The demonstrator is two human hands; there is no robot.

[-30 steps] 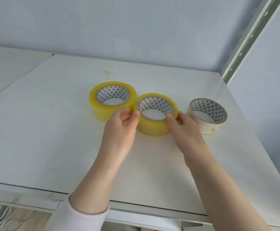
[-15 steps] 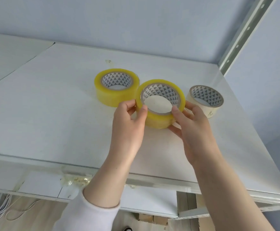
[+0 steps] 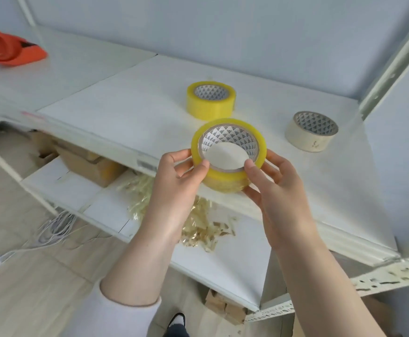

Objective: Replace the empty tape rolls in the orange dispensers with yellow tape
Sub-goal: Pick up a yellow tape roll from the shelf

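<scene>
Bright, soft daylight on my shelf [image 3: 125, 110].
Faint shadows; edges bend, left side smeared with blur.

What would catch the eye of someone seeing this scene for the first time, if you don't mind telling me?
First, the yellow tape roll held up in the middle of the view between the left hand and right hand, off the white shelf. Behind it, a second yellow roll and a nearly empty beige roll sit on that shelf. Far left, an orange dispenser stands out.
</scene>
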